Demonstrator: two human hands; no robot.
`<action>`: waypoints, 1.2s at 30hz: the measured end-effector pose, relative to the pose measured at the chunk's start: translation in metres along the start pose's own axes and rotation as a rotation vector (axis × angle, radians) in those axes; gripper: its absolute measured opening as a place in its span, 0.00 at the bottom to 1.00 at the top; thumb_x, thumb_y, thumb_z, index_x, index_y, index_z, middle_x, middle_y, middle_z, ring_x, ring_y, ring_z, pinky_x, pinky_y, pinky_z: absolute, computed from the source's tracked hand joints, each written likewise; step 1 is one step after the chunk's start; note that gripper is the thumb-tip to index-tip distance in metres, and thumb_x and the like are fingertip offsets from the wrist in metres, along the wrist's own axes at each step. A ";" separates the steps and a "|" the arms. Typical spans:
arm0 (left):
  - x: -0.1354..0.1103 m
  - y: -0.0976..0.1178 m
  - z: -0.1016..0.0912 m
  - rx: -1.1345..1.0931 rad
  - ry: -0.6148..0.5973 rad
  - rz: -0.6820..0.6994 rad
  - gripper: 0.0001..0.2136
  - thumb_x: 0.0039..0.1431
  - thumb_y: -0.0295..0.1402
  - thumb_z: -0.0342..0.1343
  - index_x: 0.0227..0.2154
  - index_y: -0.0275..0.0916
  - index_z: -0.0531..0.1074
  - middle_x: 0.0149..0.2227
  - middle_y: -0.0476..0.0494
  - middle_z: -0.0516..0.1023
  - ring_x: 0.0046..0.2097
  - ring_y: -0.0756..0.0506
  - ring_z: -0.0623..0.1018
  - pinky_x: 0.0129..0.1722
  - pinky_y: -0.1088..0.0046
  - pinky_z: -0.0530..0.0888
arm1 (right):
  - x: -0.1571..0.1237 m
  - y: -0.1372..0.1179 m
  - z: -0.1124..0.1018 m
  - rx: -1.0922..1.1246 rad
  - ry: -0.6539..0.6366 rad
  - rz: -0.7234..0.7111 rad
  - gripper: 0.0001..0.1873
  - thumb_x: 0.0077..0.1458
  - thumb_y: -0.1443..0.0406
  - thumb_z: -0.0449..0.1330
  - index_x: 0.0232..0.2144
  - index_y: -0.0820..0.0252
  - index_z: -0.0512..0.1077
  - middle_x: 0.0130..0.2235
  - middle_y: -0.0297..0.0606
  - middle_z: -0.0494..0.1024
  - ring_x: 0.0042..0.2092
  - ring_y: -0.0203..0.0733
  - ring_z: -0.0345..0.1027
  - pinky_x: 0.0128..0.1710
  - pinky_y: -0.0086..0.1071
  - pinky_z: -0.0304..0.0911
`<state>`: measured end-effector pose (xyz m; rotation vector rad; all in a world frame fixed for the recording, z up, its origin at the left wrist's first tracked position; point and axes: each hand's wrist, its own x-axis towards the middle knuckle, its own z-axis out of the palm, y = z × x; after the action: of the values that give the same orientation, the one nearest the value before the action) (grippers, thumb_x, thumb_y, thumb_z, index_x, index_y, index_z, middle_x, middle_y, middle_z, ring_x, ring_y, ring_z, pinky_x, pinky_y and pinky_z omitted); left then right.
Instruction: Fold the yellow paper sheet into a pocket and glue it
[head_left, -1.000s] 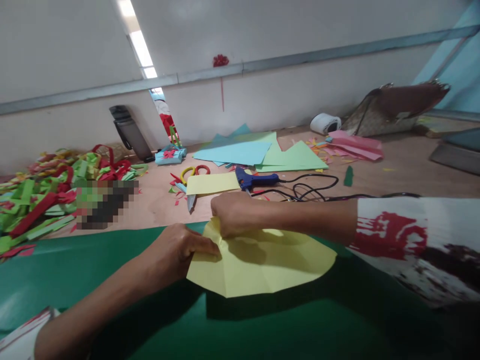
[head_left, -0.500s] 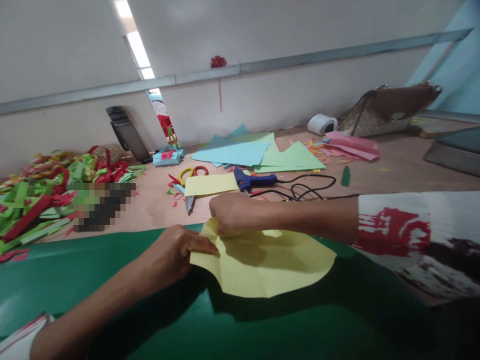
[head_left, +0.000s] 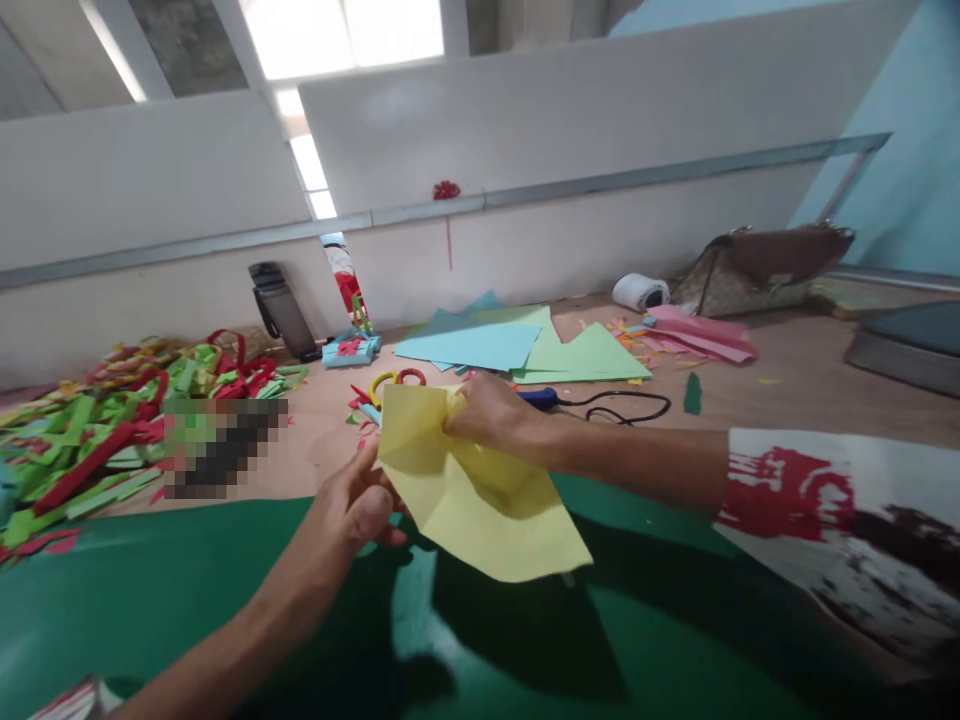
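Note:
A sheet of yellow paper (head_left: 495, 530) with a curved lower edge and fold lines is raised above the green sheet on the table. My right hand (head_left: 495, 415) is closed on its gathered upper part, with the fingertips partly hidden in the folds. At the paper's left edge is my left hand (head_left: 356, 515), fingers apart and the thumb off the paper; some of its fingertips reach behind the edge. Behind the paper, the scissors (head_left: 411, 377) show only their yellow and red handles. A blue glue gun (head_left: 541, 399) is mostly covered by my right hand.
The green sheet (head_left: 247, 560) covers the near table. Coloured paper strips (head_left: 97, 440) heap at left by a dark bottle (head_left: 283, 315). Blue and green papers (head_left: 480, 345), pink paper (head_left: 701, 332), a white roll (head_left: 640, 291) and a handbag (head_left: 765, 265) lie along the back.
The yellow paper has been lifted and tilted up, its left part now standing upright. My left hand has loosened from its pinch and spread its fingers. The head view has tipped upward.

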<state>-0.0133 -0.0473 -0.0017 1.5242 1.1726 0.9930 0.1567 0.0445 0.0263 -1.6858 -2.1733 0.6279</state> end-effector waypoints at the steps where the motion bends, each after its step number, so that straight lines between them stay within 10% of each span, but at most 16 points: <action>1: -0.002 -0.001 0.004 -0.033 -0.014 -0.042 0.36 0.46 0.56 0.51 0.53 0.37 0.61 0.42 0.37 0.74 0.36 0.41 0.75 0.29 0.70 0.73 | 0.001 0.001 0.002 0.020 0.008 0.018 0.09 0.40 0.68 0.56 0.27 0.66 0.73 0.28 0.43 0.76 0.25 0.39 0.69 0.16 0.25 0.56; 11: -0.002 0.009 0.022 -0.019 0.028 -0.290 0.11 0.46 0.36 0.51 0.19 0.31 0.70 0.18 0.46 0.70 0.20 0.52 0.68 0.19 0.79 0.63 | -0.002 0.003 0.006 0.107 -0.023 -0.093 0.08 0.35 0.72 0.56 0.23 0.62 0.73 0.23 0.37 0.74 0.25 0.38 0.68 0.17 0.24 0.53; 22: -0.002 0.003 0.013 0.035 -0.039 -0.211 0.08 0.45 0.33 0.50 0.20 0.34 0.69 0.22 0.47 0.72 0.26 0.48 0.72 0.25 0.75 0.67 | 0.007 0.007 -0.007 0.074 -0.182 -0.225 0.08 0.36 0.70 0.56 0.24 0.63 0.74 0.22 0.33 0.73 0.22 0.34 0.65 0.16 0.23 0.54; 36: -0.003 0.005 0.016 0.109 -0.006 -0.200 0.11 0.47 0.36 0.50 0.16 0.36 0.63 0.19 0.48 0.68 0.24 0.48 0.71 0.24 0.74 0.68 | -0.012 -0.011 -0.016 -0.314 -0.062 -0.418 0.08 0.39 0.75 0.55 0.23 0.67 0.74 0.22 0.39 0.73 0.22 0.33 0.59 0.20 0.28 0.46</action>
<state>0.0022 -0.0538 -0.0007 1.4599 1.3647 0.8009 0.1588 0.0331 0.0459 -1.2835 -2.6703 0.2366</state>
